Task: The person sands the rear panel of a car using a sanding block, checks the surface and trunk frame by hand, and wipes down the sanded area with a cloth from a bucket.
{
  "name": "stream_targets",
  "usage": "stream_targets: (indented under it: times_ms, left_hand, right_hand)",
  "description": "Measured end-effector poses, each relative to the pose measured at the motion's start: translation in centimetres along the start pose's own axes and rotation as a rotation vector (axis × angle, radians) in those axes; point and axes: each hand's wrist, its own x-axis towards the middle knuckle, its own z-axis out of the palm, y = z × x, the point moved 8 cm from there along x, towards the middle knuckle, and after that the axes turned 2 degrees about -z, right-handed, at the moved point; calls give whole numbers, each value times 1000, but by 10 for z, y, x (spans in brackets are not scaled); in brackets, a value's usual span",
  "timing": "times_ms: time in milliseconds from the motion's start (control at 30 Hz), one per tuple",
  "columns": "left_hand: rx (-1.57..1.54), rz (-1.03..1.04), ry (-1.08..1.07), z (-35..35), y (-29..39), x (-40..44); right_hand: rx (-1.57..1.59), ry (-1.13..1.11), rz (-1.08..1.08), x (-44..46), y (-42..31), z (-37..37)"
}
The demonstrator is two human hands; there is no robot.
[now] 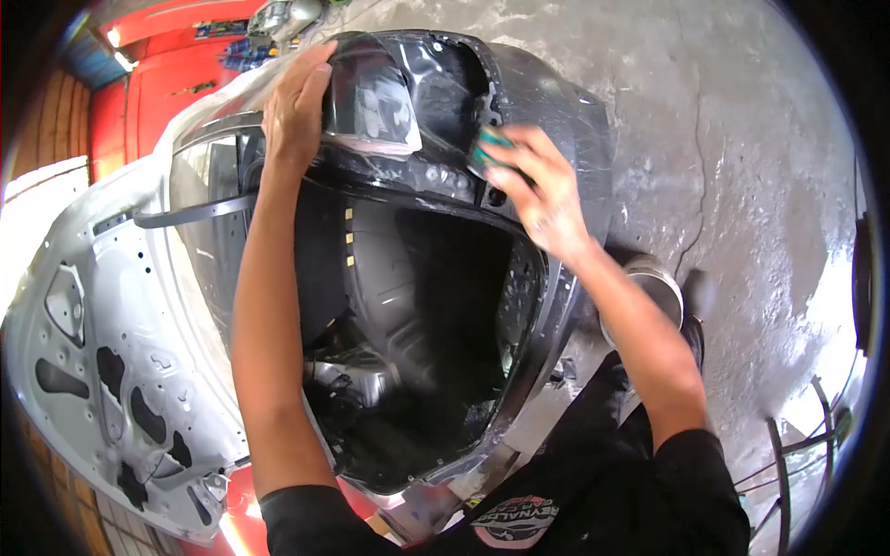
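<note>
The right grip [549, 196] is curling partway closed around a green pad [486, 145], and the pad is lying under the fingertips, on the side facing the car [552, 97]. It is sitting at the edge of a dark recess [450, 88] in the bodywork, above the large opening [445, 296]; blur is hiding exactly how it is meeting the surface. The left grip [297, 109] is resting open on the car, well apart from the pad, and is holding nothing loose, with a glossy section [366, 97] lying just beside it. A grey panel [195, 380] is standing beyond the left forearm, and a bucket [666, 280] is standing on the floor [732, 139] near the right forearm.
</note>
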Motion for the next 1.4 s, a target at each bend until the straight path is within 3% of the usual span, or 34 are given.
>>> stream_targets:
  times_ms: [100,200,333,467,667,733,867,1067,1400]
  left_hand:
    - [2,-8,-137,5,3,5]
    - [530,369,-302,27,47,-6]
    - [882,271,-355,43,108,-27]
    - [974,400,-300,54,131,-65]
    - [923,363,-389,62,155,-125]
    - [890,340,-396,61,160,-131]
    - [976,379,-380,54,159,-109]
    - [1114,393,-313,58,136,-67]
    - [995,280,-523,72,161,-132]
  right_hand:
    - [-145,-50,191,-93,2,-33]
    - [-122,-98,447,-175,7,-64]
    - [-140,-118,564,-232,14,-110]
    - [-314,-130,566,-252,24,-175]
    - [-499,23,598,-268,34,-309]
    - [-511,123,742,-278,33,-354]
    - [-570,206,824,-309,27,-428]
    - [-708,154,877,-351,15,-474]
    - [-721,137,912,-374,10,-477]
